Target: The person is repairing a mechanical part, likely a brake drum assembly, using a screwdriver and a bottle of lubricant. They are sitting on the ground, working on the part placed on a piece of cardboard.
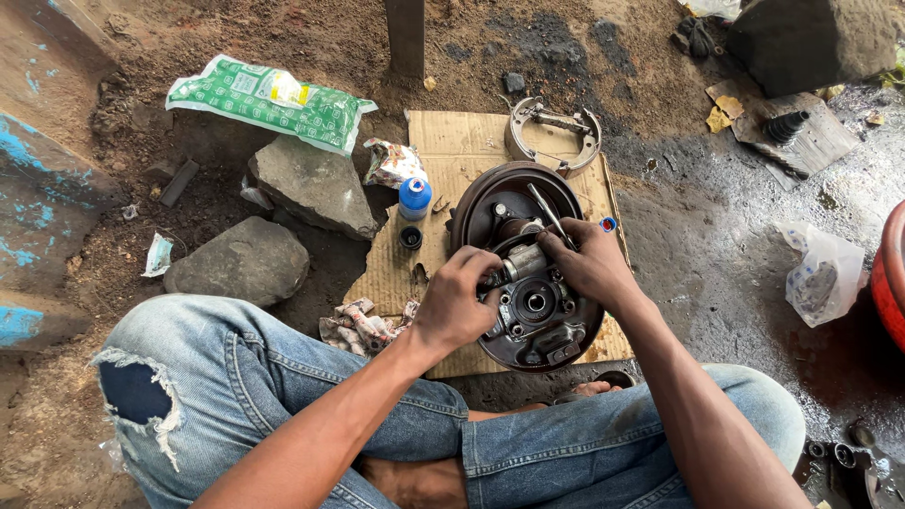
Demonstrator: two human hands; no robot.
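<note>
A round, dark, greasy brake backing plate point(490, 203) lies on a sheet of cardboard point(452, 141) on the ground in front of my crossed legs. A silvery metal cylinder point(524, 263) sits across its middle, above a round hub opening point(535, 302). My left hand point(457, 302) grips the left end of the cylinder. My right hand point(589, 259) holds a thin metal tool point(545, 209) against the cylinder's right side. A curved brake shoe pair point(554, 132) lies on the cardboard beyond the plate.
A small blue-capped bottle point(414, 198) and a black cap point(411, 237) stand left of the plate. Rags point(358, 325), two big stones point(311, 184) and a green plastic bag point(269, 99) lie left. A clear bag point(822, 278) and red container point(891, 273) sit right.
</note>
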